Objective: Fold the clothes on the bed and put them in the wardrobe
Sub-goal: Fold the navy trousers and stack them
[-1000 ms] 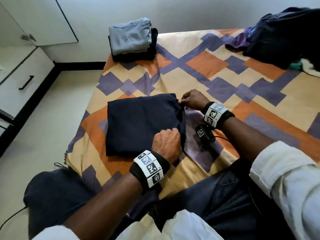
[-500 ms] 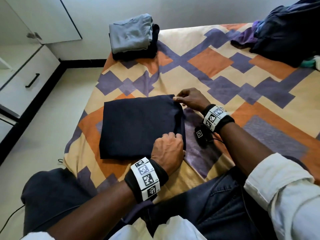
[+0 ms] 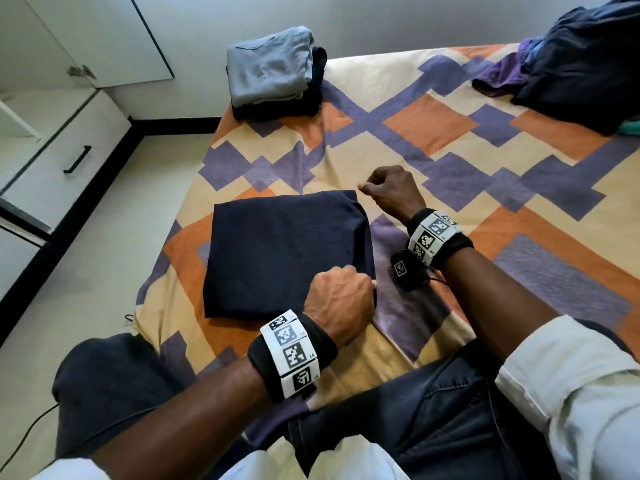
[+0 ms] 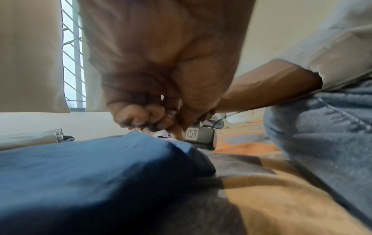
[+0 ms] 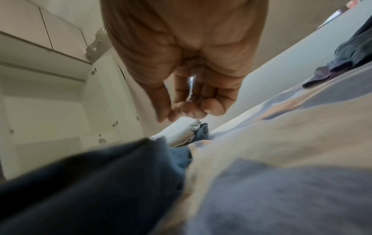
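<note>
Left hand (image 3: 341, 299) grip: your curled fingers sat at the near right corner of the folded navy garment (image 3: 287, 251); couldn't tell if they pinched it. Right hand (image 3: 389, 194) was clenched, holding nothing, just beside its far corner. Garment lay flat on the bed (image 3: 429, 126).

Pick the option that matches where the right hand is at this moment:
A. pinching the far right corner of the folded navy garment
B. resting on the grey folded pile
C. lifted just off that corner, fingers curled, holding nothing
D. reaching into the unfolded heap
C: the right hand hovers just beyond the corner of the navy garment, fingers curled on nothing, as the right wrist view confirms.
</note>
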The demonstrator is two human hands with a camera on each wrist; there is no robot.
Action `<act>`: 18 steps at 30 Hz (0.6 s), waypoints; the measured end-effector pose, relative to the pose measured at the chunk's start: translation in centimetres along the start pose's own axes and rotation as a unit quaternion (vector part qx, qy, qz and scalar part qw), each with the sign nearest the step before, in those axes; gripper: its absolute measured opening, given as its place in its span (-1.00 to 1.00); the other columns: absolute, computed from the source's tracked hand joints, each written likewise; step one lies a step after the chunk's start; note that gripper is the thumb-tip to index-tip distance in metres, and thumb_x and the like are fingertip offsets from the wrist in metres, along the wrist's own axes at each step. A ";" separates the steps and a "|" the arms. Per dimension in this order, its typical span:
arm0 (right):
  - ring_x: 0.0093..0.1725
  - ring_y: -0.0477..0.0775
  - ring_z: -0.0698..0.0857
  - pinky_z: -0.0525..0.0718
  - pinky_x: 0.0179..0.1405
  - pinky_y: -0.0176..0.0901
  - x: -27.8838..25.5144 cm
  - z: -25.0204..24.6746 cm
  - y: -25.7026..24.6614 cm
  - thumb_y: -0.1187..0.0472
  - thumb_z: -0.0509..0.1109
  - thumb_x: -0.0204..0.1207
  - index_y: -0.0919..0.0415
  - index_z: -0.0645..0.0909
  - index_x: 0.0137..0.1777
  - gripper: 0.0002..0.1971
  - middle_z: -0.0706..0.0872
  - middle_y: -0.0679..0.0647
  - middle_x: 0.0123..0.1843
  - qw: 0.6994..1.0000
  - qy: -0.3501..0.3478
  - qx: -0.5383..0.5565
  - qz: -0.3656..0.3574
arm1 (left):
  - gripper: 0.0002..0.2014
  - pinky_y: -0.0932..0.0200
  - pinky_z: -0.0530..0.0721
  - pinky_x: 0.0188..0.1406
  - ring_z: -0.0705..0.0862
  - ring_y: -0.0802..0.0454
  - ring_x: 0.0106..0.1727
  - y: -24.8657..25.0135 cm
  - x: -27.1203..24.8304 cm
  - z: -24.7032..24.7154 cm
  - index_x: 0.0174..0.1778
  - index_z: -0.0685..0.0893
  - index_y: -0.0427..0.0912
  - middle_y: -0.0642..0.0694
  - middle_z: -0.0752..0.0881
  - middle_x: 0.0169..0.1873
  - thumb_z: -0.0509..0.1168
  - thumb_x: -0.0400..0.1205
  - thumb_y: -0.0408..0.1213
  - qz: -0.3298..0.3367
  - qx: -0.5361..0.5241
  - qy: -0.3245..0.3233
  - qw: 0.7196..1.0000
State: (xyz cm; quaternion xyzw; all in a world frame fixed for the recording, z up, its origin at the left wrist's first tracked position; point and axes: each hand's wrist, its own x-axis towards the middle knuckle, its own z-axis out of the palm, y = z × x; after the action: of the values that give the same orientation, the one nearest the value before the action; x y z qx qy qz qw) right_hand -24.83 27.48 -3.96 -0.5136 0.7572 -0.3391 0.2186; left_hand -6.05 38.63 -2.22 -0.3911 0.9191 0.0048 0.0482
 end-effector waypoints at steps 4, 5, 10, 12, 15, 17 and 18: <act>-0.33 0.10 0.59 0.36 -0.46 -0.15 -0.9 0.6 -1.8 -0.07 0.54 0.39 0.17 0.56 -0.45 -0.62 0.61 0.08 -0.42 0.991 -0.087 -0.104 -0.008 | -0.80 0.05 0.49 -0.20 0.71 -0.19 0.06 -0.5 0.0 0.4 0.05 0.68 -0.18 -0.17 0.72 0.05 0.28 0.68 -0.13 -0.061 0.013 -0.027 0.998; -0.27 0.16 0.60 0.37 -0.41 -0.16 -1.1 1.0 -1.8 -0.07 0.54 0.37 0.18 0.57 -0.38 -0.65 0.62 0.10 -0.35 0.984 -0.097 -0.149 0.002 | -0.80 0.05 0.51 -0.15 0.71 -0.20 0.11 -0.7 0.0 0.6 0.08 0.67 -0.18 -0.17 0.73 0.09 0.26 0.68 -0.15 -0.067 0.008 -0.034 0.997; -0.25 0.14 0.61 0.45 -0.40 -0.19 -1.7 1.6 -1.6 0.16 0.48 0.46 0.34 0.63 -0.26 -0.77 0.67 0.19 -0.27 0.983 -0.152 -0.099 0.032 | -0.83 0.06 0.43 -0.17 0.72 -0.22 0.13 -0.3 -0.5 0.1 0.09 0.65 -0.20 -0.18 0.74 0.10 0.22 0.67 -0.25 -0.049 0.009 -0.064 0.997; -0.43 0.04 0.48 0.39 -0.46 -0.21 -1.5 1.0 -1.9 0.24 0.43 0.53 0.36 0.57 -0.32 -0.76 0.55 0.16 -0.43 0.982 -0.165 0.070 0.060 | -0.83 0.07 0.42 -0.18 0.73 -0.20 0.11 -0.2 -0.6 -0.1 0.09 0.62 -0.18 -0.17 0.74 0.09 0.21 0.67 -0.21 -0.045 0.006 -0.046 0.998; -0.52 0.02 0.37 0.33 -0.50 -0.17 -0.8 0.6 -1.3 0.30 0.37 0.58 0.22 0.47 -0.36 -0.73 0.40 0.11 -0.49 0.945 -0.171 0.247 0.124 | -0.82 0.07 0.39 -0.20 0.73 -0.18 0.07 -0.3 -0.4 -0.8 0.09 0.55 -0.16 -0.15 0.73 0.06 0.23 0.66 -0.16 -0.051 0.007 -0.014 0.999; -0.53 0.05 0.37 0.35 -0.54 -0.18 -0.9 1.1 -0.6 0.31 0.37 0.59 0.21 0.45 -0.34 -0.72 0.38 0.12 -0.48 0.938 -0.196 0.243 0.151 | -0.78 0.06 0.40 -0.20 0.71 -0.18 0.09 -0.2 -0.3 -0.7 0.13 0.50 -0.16 -0.18 0.70 0.08 0.24 0.64 -0.16 -0.056 0.003 -0.010 0.998; -0.52 0.05 0.38 0.34 -0.57 -0.20 -0.9 1.3 -0.3 0.35 0.39 0.57 0.20 0.44 -0.35 -0.72 0.37 0.12 -0.48 0.934 -0.206 0.245 0.159 | -0.76 0.04 0.42 -0.21 0.68 -0.18 0.10 0.0 -0.2 -0.4 0.16 0.46 -0.16 -0.19 0.67 0.10 0.24 0.63 -0.17 -0.062 0.001 -0.010 0.998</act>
State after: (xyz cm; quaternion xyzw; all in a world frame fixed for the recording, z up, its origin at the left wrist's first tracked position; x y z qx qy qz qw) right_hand -23.40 27.89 -4.64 -0.3755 0.6609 -0.3614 0.5399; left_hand -5.91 38.79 -1.77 -0.4471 0.8926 0.0051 0.0575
